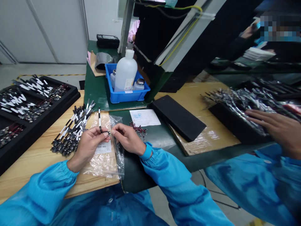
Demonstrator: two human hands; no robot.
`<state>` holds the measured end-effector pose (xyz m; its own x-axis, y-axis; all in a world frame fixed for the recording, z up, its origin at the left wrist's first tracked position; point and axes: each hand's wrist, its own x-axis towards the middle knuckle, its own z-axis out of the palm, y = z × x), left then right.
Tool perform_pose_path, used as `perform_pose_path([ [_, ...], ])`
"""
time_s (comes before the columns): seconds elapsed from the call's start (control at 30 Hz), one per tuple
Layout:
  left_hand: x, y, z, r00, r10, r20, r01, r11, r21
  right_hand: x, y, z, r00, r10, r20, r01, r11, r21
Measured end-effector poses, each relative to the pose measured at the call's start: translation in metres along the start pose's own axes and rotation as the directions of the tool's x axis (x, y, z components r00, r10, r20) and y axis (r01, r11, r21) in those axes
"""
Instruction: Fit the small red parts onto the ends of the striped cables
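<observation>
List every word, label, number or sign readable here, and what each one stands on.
Nothing can be read.
White label on the clear plastic bag: printed, too small to read.
Sheet of paper: marks too blurred to read.
Label on the white plastic bottle: too small to read.

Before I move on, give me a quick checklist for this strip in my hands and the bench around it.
1. Strip grip: ok, the black-and-white strip is pinched upright in the left hand.
2. Right-hand contact: cannot tell, the fingers of the right hand are at the strip's end, but any contact is hidden.
3. Bag: ok, the clear plastic bag lies under the hands on the wooden table, with its label showing.
4. Loose strips: not ok, the pile of strips is heaped and crossing beside the left hand.
5. Nearby parts: cannot tell whether the small dark red parts touch the right hand.
</observation>
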<state>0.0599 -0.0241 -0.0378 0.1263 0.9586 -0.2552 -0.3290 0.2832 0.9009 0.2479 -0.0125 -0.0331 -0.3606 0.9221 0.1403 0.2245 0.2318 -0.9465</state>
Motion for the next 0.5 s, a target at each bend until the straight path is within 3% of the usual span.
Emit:
perform_pose_path([
  [0.3,-0.0009,0.0010,0.0016,0.999,0.015,-0.038,-0.013,0.999,0.050,0.0012,-0.0014,0.0010,1.000,-0.017,-0.020,0.017,1.000,-0.025],
  [0.5,-0.0051,-0.0036,-0.0053,0.995,0.051,-0.091,-0.030,0.976,0.218,-0.0017,-0.0031,0.0026,0.994,-0.080,-0.071,0.073,0.993,-0.095],
])
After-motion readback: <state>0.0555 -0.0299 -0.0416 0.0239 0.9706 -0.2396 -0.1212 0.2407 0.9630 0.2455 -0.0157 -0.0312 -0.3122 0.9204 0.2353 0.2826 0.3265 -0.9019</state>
